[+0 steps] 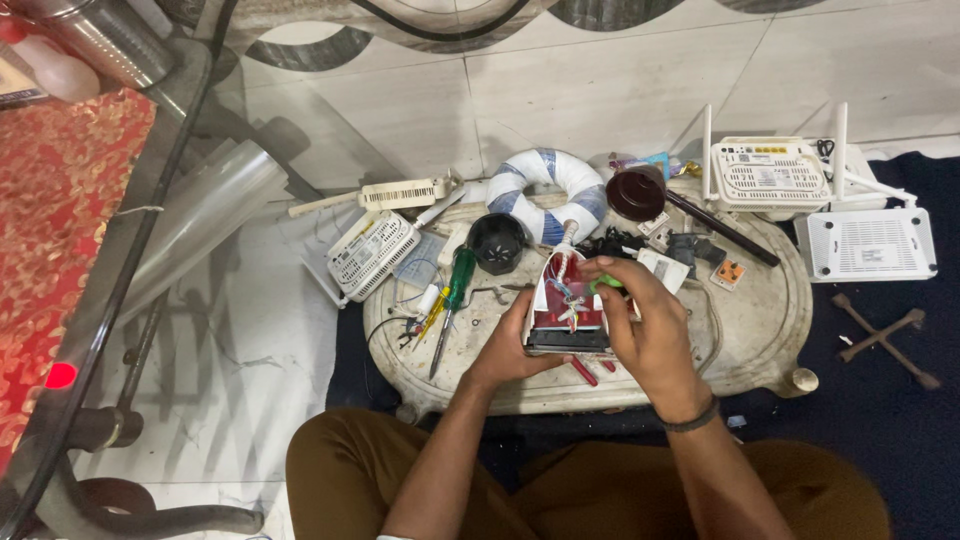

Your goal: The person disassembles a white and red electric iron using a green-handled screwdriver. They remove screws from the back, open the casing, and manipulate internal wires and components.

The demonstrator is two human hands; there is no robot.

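Note:
My left hand (507, 347) holds the bottom left of an opened white and red appliance (563, 318) with coloured wires showing inside. It rests tilted on a low oval stone slab (760, 330). My right hand (640, 325) wraps its right side, and its fingertips pinch a small green piece (603, 284) at the top of the appliance. A white and blue cord coil (552, 190) runs from the appliance's top. A green-handled screwdriver (452, 300) lies to the left of my left hand. Red tool handles (584, 371) stick out under the appliance.
On the slab lie a black round cap (497, 241), a dark brown cup (636, 193), white vented casings (373, 255), small sockets (727, 273) and a black rod (722, 229). Two white routers (868, 243) sit at the right. A metal cross wrench (886, 337) lies on dark carpet. A glass table (130, 220) stands left.

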